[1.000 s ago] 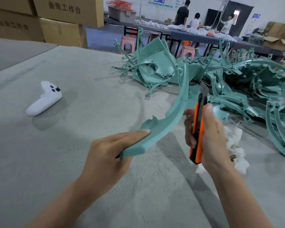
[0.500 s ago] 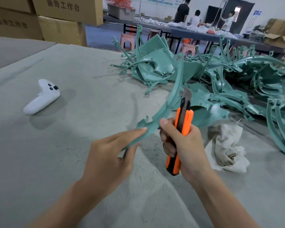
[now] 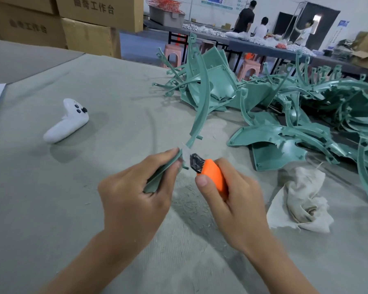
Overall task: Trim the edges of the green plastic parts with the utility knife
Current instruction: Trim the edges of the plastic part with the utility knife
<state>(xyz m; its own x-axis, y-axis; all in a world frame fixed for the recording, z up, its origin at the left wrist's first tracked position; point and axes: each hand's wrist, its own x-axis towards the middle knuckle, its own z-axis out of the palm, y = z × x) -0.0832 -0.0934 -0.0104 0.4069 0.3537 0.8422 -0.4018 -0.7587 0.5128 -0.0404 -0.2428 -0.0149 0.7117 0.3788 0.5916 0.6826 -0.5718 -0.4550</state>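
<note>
The curved green plastic part [image 3: 202, 107] is held up off the table: its lower end sits in the left hand [image 3: 136, 194], and its long arc rises away from the person toward the pile of green parts [image 3: 285, 98] behind it. The left fingers [image 3: 164, 158] lie along the top of the flat end with the thumb under it, pinching the strip firmly. The right hand [image 3: 236, 200] is wrapped round the orange utility knife [image 3: 212, 175], thumb laid along its near side close to the nose. The blade [image 3: 185, 154] is a pale blur just beyond the left fingertips, at the point where the arc leaves the hand; whether it touches the edge cannot be told.

This looks like the trimming stroke itself, worked on the section nearest the grip. The next move likely calls for a shallow blade angle, a steady pinch, and a stroke directed away from the left fingertips, since they sit just beside the edge.

The grey felt-covered table [image 3: 40, 209] carries fine shavings below the hands. A crumpled rag [image 3: 304, 200] lies to the right, a white game controller [image 3: 67, 122] well to the left, and cardboard boxes [image 3: 87, 28] stand at the far left.
</note>
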